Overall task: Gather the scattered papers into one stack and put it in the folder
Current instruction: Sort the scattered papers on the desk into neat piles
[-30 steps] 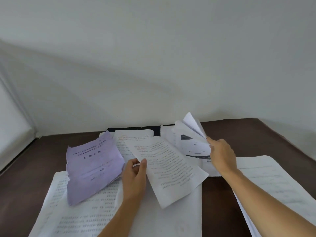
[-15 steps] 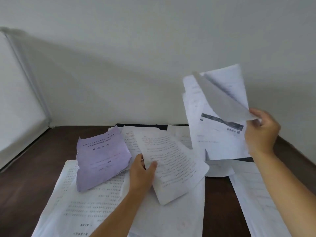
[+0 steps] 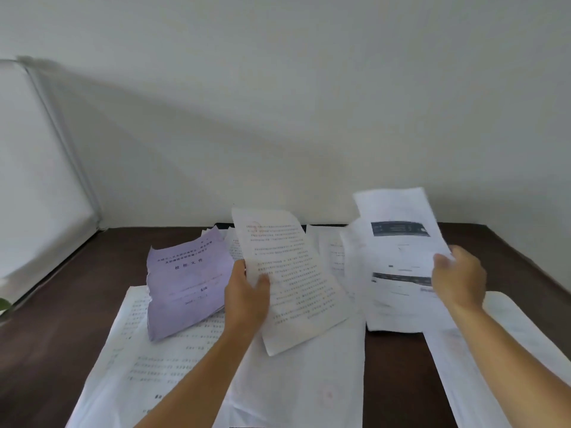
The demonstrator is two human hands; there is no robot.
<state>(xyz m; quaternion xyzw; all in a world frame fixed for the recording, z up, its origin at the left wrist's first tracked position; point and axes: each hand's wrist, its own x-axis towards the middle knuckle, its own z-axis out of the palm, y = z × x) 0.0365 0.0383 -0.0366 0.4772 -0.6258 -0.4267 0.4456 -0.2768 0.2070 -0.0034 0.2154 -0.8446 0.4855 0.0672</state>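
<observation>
My left hand (image 3: 247,296) grips the left edge of a white printed sheet (image 3: 293,279) with a faint red stamp, lifted off the pile. My right hand (image 3: 458,278) holds a few white sheets with dark printed bands (image 3: 398,257) by their right edge, raised above the table. A purple cover sheet (image 3: 185,279) lies crumpled to the left. Large white printed papers (image 3: 160,359) are spread underneath across the near table. A dark folder edge (image 3: 225,226) shows at the back, mostly hidden by papers.
A dark brown table (image 3: 61,304) meets a white wall behind. More white sheets (image 3: 482,366) lie at the right under my forearm. A white panel (image 3: 37,186) stands at the left, and a green leaf (image 3: 3,304) pokes in at the left edge.
My right hand lifted its sheets off the table, swung them high, then brought them lower and nearer the middle. My left hand raised the stamped sheet more upright.
</observation>
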